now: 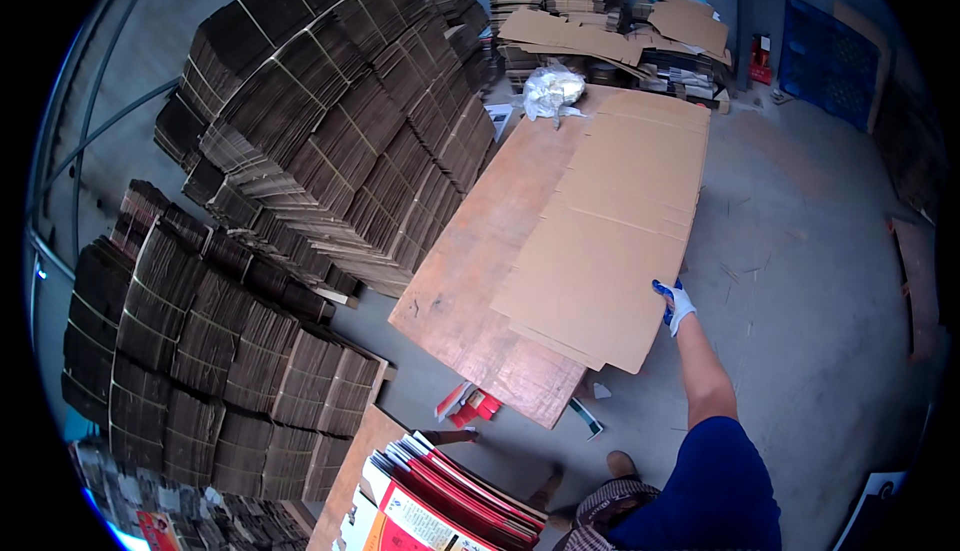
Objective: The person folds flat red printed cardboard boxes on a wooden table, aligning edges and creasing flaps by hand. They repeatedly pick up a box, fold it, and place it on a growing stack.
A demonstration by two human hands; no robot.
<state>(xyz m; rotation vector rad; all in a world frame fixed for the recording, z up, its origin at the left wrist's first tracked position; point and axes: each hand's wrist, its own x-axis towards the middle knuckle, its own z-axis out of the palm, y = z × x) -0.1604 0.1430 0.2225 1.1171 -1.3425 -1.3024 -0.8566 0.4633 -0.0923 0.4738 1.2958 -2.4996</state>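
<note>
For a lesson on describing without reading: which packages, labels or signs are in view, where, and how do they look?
Flattened brown carton sheet: on the wooden board, right hand at its edge.
Red-and-white printed flat cartons: stacked at bottom centre.
Small red-and-white pack: on the floor by the board.
Red sign: low on the far wall.

Open floor to the right, stacks crowding the left

From the right hand (677,303), bare concrete floor (800,251) lies free from 12 to 5 o'clock; at 9 o'clock the cardboard sheets (610,221) cover the wooden table (470,271) (a white bag (553,89) at its far end), and bundled cardboard stacks (340,121) wall off everything beyond.
</note>
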